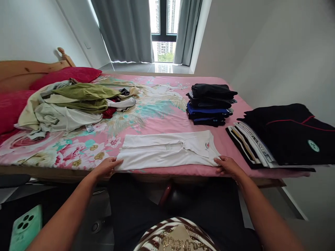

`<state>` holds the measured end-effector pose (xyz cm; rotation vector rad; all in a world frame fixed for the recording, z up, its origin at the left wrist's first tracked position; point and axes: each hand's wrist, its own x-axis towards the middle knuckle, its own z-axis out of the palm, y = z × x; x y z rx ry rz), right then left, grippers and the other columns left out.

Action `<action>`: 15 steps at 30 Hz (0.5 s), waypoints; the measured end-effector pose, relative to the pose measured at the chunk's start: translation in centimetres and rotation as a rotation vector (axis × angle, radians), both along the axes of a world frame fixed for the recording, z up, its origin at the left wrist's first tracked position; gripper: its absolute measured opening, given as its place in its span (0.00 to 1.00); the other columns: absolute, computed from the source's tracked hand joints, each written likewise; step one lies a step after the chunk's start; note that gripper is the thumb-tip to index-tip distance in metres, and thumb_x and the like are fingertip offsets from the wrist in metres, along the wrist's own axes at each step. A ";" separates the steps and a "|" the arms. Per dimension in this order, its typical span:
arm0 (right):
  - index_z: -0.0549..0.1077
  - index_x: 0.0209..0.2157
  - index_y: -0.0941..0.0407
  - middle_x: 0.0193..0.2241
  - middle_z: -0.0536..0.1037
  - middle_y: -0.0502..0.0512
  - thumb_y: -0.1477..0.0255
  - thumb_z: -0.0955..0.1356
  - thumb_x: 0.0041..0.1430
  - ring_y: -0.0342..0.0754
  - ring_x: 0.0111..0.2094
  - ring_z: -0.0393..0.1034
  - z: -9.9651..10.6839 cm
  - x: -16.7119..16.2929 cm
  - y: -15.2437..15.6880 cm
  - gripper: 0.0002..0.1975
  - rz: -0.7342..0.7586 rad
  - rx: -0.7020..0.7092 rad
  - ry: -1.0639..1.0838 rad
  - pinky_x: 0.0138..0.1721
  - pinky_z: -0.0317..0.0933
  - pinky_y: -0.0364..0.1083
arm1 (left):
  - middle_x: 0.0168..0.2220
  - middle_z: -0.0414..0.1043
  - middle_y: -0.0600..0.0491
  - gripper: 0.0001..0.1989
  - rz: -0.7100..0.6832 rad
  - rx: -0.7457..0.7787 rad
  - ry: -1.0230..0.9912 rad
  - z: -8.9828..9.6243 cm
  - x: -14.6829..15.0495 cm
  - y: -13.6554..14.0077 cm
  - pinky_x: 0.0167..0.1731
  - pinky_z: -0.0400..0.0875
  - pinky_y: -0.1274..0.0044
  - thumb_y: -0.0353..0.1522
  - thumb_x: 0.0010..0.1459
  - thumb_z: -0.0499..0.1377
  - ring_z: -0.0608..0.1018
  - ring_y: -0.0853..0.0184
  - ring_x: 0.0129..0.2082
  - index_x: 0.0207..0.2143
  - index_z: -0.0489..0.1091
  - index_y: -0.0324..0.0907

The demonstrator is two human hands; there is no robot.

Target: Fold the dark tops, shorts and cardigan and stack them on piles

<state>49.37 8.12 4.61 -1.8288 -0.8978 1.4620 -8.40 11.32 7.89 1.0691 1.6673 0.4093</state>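
A white shirt [149, 158], its sides folded inward into a long strip, lies flat along the near edge of the bed. A small red print [207, 145] shows near its right end. My left hand [106, 167] pinches the near left corner of the shirt between thumb and fingers. At the opposite end, my right hand [227, 166] grips the near right corner, with its thumb on top. The cloth stretches between both hands and rests on the floral sheet [125, 127].
Crumpled clothes [75, 104] are heaped at the left, by red pillows [70, 74]. A stack of folded dark clothes [211, 101] stands right of centre. Beyond it, black and white folded shirts [290, 136] form a larger pile. A green phone [26, 226] is at lower left.
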 end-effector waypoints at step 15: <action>0.63 0.31 0.55 0.17 0.65 0.44 0.60 0.70 0.48 0.41 0.16 0.65 -0.4 0.1 -0.3 0.16 -0.074 0.013 -0.117 0.17 0.59 0.40 | 0.13 0.53 0.64 0.23 0.072 0.153 0.089 -0.3 0.4 -0.7 0.14 0.45 0.81 0.50 0.38 0.61 0.56 0.76 0.12 0.28 0.65 0.40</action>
